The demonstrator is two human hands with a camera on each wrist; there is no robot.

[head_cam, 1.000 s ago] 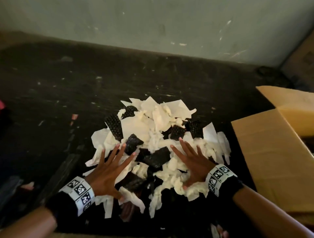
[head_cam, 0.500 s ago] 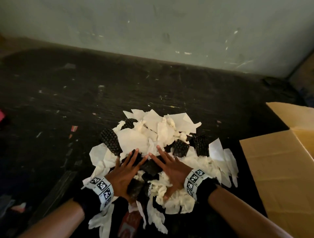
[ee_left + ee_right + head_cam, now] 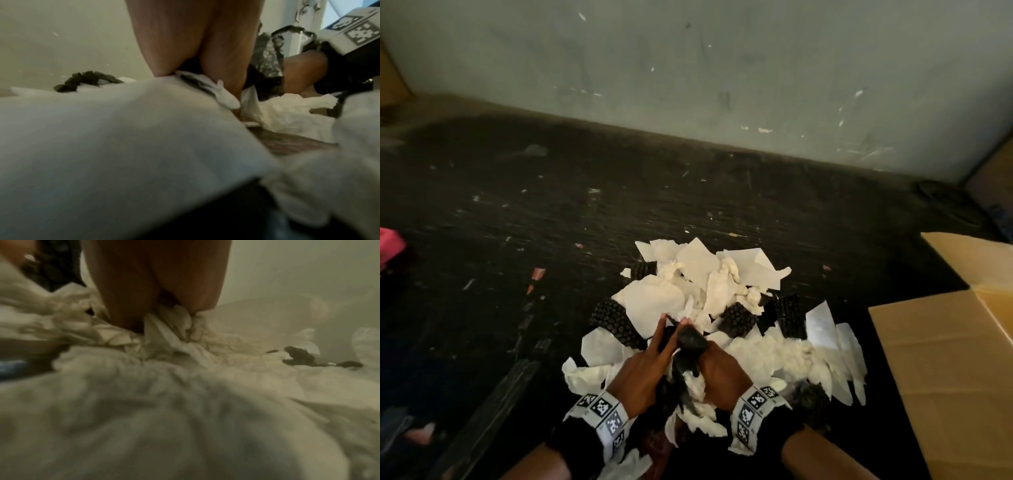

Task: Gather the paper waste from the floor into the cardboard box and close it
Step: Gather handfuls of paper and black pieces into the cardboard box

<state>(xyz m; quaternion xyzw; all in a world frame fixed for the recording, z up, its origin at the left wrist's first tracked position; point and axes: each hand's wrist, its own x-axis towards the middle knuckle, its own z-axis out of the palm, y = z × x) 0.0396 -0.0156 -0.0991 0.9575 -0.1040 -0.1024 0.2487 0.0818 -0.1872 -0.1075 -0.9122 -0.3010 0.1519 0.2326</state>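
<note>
Floor (image 3: 619, 192): dark, littered, below a pale wall.
Hands: left hand (image 3: 643, 368) and right hand (image 3: 717, 371) pressed together, squeezing a dark scrap (image 3: 690, 346) with white paper.
Paper pile (image 3: 709, 294): spread around.
Cardboard box (image 3: 941, 370): open, right.
Tip: scoop deep, clamp firmly, then lift.

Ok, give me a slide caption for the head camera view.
Both hands bunch paper scraps on the floor beside an open cardboard box.

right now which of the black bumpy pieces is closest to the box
The rightmost black bumpy piece, at the pile's right side, nearest the cardboard box; the others lie further left.
</note>
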